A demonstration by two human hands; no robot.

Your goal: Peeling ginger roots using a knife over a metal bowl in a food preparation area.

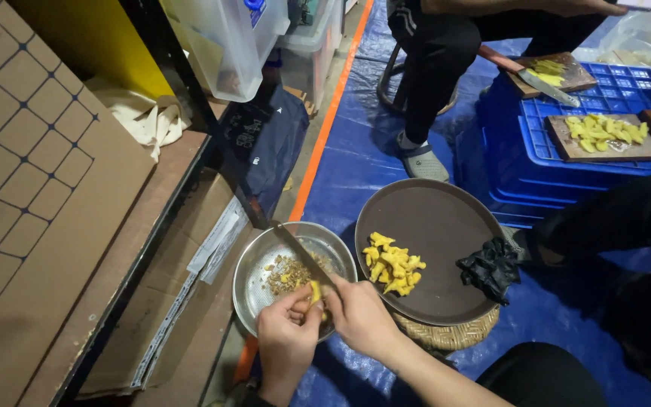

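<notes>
My left hand (286, 333) pinches a small yellow piece of peeled root (314, 292) over a steel bowl (254, 273) that holds brownish peelings (288, 273). My right hand (361, 316) grips the handle of a long knife (284, 237), whose blade runs up and left across the bowl and meets the yellow piece. Right of the bowl a round brown tray (438, 226) carries a pile of yellow peeled pieces (392, 264) and a crumpled black glove (490, 267).
The tray rests on a woven stand (450, 335) on blue tarp (356, 143). A blue crate (551, 151) holds cutting boards with yellow slices (604, 130) and a knife (540, 81). Another person sits behind on a stool, foot (423, 162) on the tarp. Cardboard and shelving lie left.
</notes>
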